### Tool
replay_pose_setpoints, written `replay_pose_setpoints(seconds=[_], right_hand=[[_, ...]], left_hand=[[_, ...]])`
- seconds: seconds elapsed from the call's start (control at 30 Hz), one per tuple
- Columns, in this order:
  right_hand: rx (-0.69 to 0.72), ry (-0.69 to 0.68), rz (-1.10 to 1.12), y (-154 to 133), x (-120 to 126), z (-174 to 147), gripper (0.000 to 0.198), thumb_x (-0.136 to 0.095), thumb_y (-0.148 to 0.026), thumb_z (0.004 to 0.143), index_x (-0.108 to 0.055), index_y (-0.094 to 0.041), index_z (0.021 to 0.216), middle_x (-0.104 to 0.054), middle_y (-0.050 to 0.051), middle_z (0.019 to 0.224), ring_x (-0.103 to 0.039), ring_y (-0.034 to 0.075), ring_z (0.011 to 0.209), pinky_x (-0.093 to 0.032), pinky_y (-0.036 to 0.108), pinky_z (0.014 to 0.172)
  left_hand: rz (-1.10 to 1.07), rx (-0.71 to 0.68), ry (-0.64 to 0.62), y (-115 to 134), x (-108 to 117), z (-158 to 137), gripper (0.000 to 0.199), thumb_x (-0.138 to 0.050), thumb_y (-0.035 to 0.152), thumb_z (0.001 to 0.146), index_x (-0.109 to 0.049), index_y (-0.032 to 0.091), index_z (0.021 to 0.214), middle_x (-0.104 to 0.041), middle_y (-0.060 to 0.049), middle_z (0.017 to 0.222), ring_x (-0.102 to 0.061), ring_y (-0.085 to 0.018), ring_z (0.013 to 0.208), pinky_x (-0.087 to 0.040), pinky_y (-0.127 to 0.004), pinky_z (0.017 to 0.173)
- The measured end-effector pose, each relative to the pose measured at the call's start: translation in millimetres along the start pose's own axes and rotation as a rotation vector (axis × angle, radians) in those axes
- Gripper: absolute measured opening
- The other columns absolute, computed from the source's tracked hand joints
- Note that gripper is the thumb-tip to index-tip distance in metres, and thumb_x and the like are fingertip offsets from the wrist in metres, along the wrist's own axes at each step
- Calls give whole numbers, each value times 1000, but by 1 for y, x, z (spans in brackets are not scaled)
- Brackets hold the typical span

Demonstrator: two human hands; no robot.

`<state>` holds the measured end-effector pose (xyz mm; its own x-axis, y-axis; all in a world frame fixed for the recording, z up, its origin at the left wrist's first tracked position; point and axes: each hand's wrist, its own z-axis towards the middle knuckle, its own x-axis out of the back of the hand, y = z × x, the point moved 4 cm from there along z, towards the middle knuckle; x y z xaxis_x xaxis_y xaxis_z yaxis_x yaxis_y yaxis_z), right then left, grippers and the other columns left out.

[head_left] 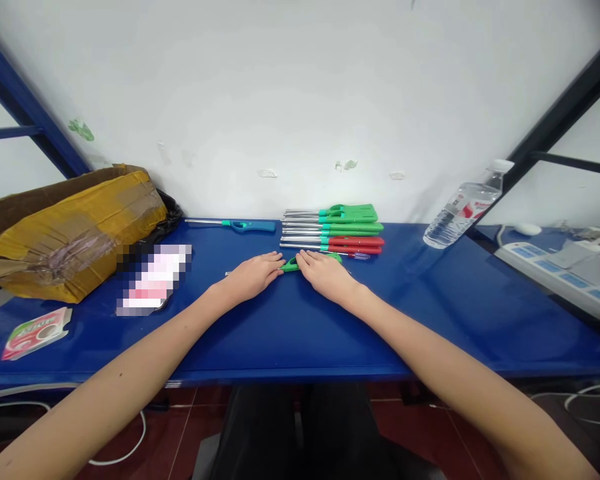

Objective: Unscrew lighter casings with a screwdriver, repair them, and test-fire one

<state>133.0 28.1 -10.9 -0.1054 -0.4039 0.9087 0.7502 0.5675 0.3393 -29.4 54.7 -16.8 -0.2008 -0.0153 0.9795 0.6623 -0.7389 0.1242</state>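
Note:
A green long-nosed gas lighter (291,265) lies crosswise on the blue table, largely covered by my hands. My left hand (254,276) is closed over its barrel end, and a bit of metal pokes out at the left. Over the handle end, my right hand (326,273) is closed, with the trigger loop showing between the two hands. Just behind are green lighters (353,213) and red lighters (357,244), stacked in a row with barrels to the left. A thin tool with a clear purple handle (361,256) lies along the row's near side.
A blue lighter (253,226) lies at the back left. Further left are a taped cardboard box (80,233), a blurred-out flat item (155,280) and a printed card piece (36,333). A water bottle (465,207) and a white power strip (565,273) are at the right.

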Motion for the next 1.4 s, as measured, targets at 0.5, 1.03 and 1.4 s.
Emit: replay_pose_setpoints(seconds=[0.5, 1.03, 1.4], right_hand=[[-14, -36, 4, -2, 0, 1, 30, -35, -3, 95, -59, -7, 112, -65, 22, 120, -65, 28, 111, -52, 37, 92], [-152, 24, 121, 4, 6, 1, 26, -38, -6, 95, -59, -11, 110, -68, 17, 116, -64, 26, 107, -51, 32, 87], [-119, 121, 274, 10, 4, -2, 26, -38, -18, 99, -60, -11, 113, -66, 16, 120, -61, 27, 109, -46, 37, 91]], left_hand=[[-67, 12, 63, -14, -5, 1, 46, -34, 37, 103, -56, 11, 133, -56, -14, 139, -50, -25, 133, -39, -42, 112], [-70, 6, 85, -17, -5, 0, 41, -38, 38, 101, -65, 15, 123, -58, -15, 137, -51, -29, 131, -40, -47, 110], [6, 23, 41, -13, 3, -1, 44, -36, 38, 101, -67, 14, 121, -57, -15, 138, -54, -28, 128, -42, -43, 109]])
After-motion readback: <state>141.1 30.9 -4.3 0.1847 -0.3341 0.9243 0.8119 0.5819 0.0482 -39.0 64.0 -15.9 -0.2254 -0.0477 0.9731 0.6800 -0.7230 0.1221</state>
